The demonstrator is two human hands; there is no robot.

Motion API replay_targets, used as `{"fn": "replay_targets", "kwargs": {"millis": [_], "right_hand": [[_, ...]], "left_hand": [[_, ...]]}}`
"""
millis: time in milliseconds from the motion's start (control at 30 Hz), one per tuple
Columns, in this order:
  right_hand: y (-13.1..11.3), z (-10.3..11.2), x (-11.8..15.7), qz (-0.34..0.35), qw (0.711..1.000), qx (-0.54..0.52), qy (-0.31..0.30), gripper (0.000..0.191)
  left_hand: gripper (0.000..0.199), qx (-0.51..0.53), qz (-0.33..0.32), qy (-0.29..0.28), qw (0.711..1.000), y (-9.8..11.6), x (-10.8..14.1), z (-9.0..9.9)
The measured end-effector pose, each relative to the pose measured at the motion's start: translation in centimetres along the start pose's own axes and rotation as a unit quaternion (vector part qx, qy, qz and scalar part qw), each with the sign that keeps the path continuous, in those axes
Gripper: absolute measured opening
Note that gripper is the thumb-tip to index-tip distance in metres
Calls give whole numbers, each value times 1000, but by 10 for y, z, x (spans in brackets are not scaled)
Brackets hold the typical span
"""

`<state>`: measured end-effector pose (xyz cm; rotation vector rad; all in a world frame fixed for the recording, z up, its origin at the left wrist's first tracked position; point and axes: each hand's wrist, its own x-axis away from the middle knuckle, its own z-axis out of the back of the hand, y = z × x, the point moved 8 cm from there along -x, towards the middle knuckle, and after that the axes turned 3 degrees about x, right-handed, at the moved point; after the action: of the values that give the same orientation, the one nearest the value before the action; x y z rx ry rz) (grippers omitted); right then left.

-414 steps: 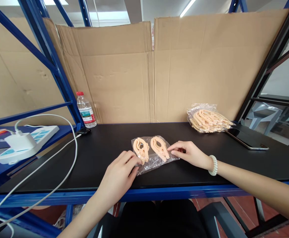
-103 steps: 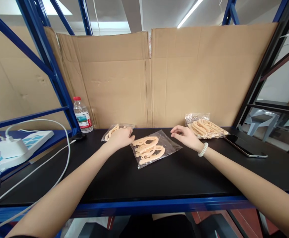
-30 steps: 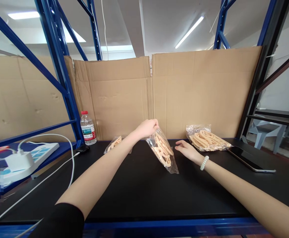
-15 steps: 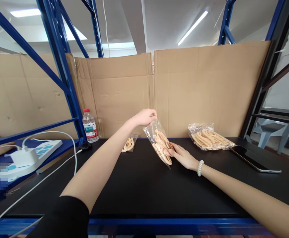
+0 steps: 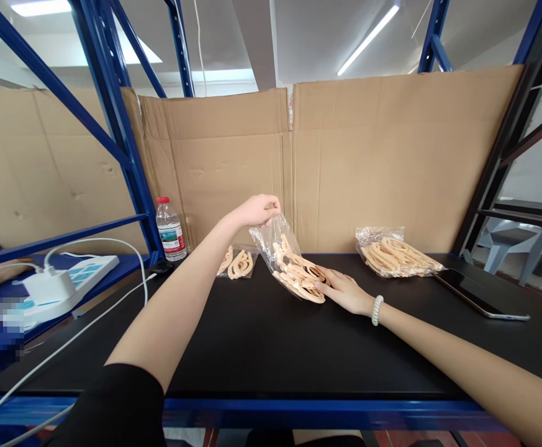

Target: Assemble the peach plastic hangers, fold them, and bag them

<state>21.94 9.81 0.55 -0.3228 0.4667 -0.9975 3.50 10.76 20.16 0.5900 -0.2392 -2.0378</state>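
My left hand (image 5: 260, 210) is closed on the gathered top of a clear plastic bag (image 5: 264, 239). Beige loop-shaped pieces (image 5: 298, 273) fill the bag's lower part, which slants down to the right close to the black tabletop. My right hand (image 5: 347, 292), with a pale beaded bracelet at the wrist, grips the bag's lower right end between thumb and fingers. Behind my left forearm lies a flat clear bag (image 5: 241, 263) of similar pieces, partly hidden. A fuller clear bag (image 5: 394, 256) of such loops rests at the back right.
A dark phone (image 5: 480, 295) touches the fuller bag's right end. A water bottle (image 5: 171, 233) with a red cap stands back left. White cables and a power strip (image 5: 96, 273) are at the left. Cardboard panels (image 5: 392, 155) wall off the back between blue posts.
My left hand has moved left and slightly up, tilting the bag so it leans flatter. More of the flat bag behind my forearm shows. The camera view has shifted slightly.
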Motion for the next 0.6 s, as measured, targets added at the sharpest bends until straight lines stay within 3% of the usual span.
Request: {"fn": "replay_targets", "kwargs": {"millis": [300,600], "right_hand": [[-2,-4,3,-16,998,55,-30,69],[2,-6,4,-37,997,63,-24,64]], "left_hand": [[13,-95,-28,-32,995,-3,0,-3],[18,-216,-91,50,971,24,12,14]]}}
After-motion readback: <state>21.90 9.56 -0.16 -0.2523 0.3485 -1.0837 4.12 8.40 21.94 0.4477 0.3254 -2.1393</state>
